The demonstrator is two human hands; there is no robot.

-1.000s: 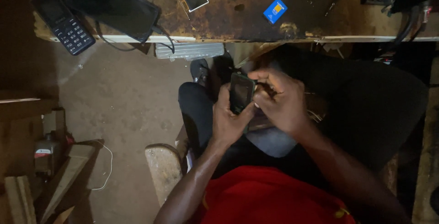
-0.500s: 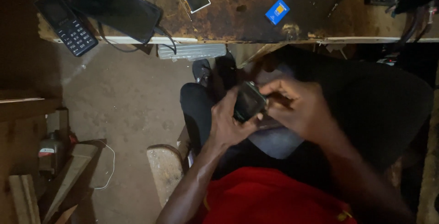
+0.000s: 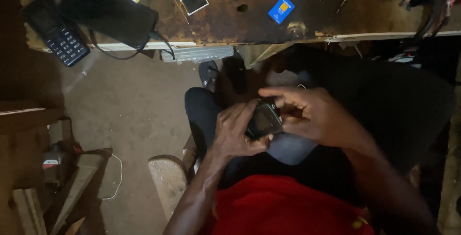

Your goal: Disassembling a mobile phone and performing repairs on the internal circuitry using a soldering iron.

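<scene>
Over my lap I hold a small dark phone (image 3: 263, 120) in both hands. My left hand (image 3: 236, 132) grips its left side from below, fingers curled around the edge. My right hand (image 3: 307, 115) covers its right side, with the index finger stretched out leftward above the phone and the other fingers bent onto it. Most of the phone's face is hidden by my fingers. I sit in a red shirt (image 3: 283, 208) and dark trousers.
A worn brown workbench (image 3: 230, 19) runs along the top. It carries a keypad phone (image 3: 60, 36), a black pouch (image 3: 108, 12) with a cable, a small dark screen part (image 3: 194, 1) and a blue card (image 3: 281, 9). Wooden pieces (image 3: 72, 192) lie at the lower left on the floor.
The phone has tilted from upright to lying flatter and lower over my lap. My right index finger has stretched out above it. The view has shifted slightly.
</scene>
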